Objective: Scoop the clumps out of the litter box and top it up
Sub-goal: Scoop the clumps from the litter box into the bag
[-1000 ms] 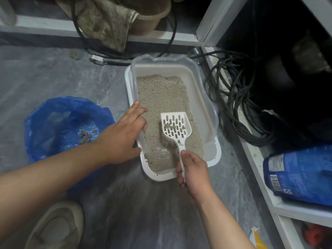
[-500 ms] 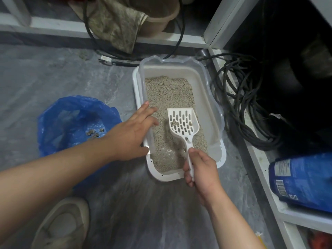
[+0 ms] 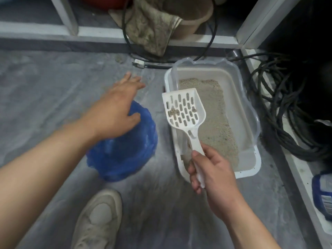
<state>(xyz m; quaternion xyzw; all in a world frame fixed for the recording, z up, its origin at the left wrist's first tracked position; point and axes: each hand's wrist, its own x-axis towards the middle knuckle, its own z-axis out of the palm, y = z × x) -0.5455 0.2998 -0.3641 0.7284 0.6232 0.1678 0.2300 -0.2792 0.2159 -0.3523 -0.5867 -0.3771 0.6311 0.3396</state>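
Blue litter bag cut off at right edge — left hand motion-blurred

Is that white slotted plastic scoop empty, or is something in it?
Not empty. The white slotted plastic scoop, held by the right hand, carries a few small grey-brown clumps on its slots.

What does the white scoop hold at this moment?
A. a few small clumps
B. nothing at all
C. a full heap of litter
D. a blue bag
A: a few small clumps lie on the slotted face of the scoop, which the right hand holds by its handle.
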